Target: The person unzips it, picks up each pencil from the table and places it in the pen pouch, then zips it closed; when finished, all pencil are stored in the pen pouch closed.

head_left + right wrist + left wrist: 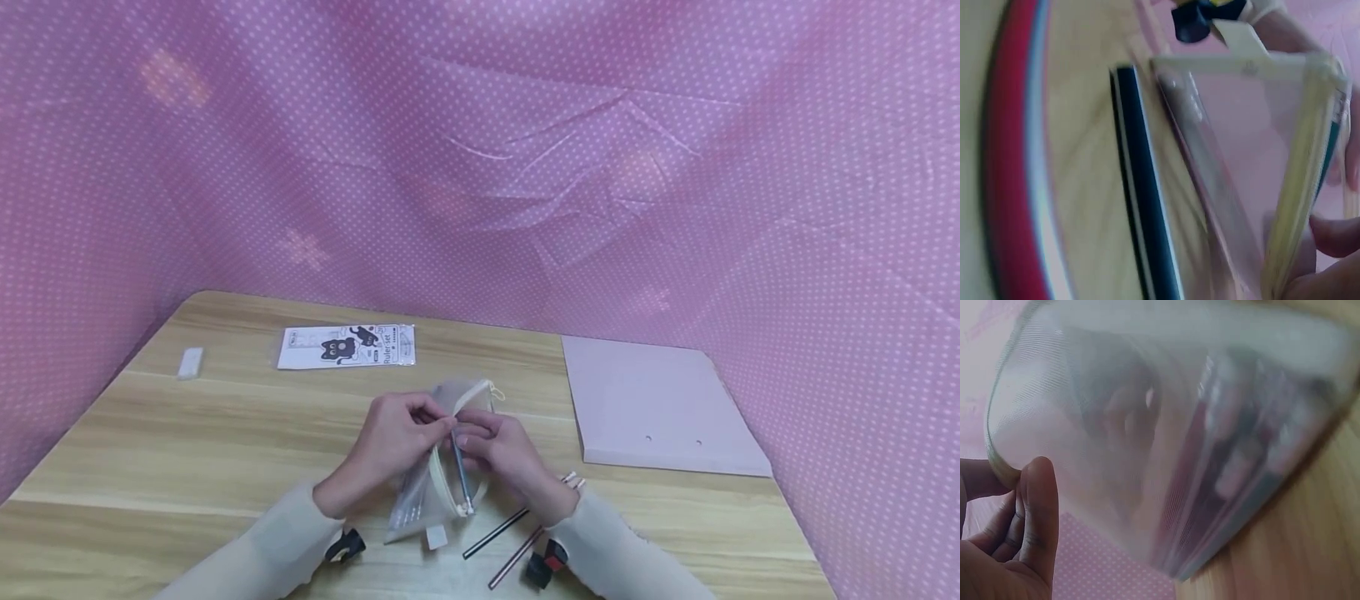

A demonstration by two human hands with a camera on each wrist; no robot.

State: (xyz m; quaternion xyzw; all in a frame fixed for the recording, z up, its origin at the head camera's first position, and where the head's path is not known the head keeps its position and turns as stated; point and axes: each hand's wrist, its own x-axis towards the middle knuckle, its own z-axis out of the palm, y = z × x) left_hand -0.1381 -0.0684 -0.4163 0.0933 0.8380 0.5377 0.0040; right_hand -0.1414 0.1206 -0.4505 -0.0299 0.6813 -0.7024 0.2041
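Note:
A translucent mesh zip pouch [420,500] with a pale yellow zip stands with its mouth spread. My left hand [393,437] pinches its edge between thumb and fingers, as the left wrist view shows. On the other side, my right hand [506,450] grips the pouch by the zip, thumb against the edge [1294,181]. A blue-green pencil [460,471] lies slanted across the mouth, its upper end hidden at the fingertips. Several pencils [1235,475] with pinkish eraser ends show through the mesh.
Beside my right forearm lie a black pencil [495,533] and a dark red pencil [516,557]. A small white block [437,537] sits by the pouch. Farther back are a ruler set packet [347,347], a white eraser-like block [191,363] and a pale folder [660,400]. Pink dotted cloth surrounds the table.

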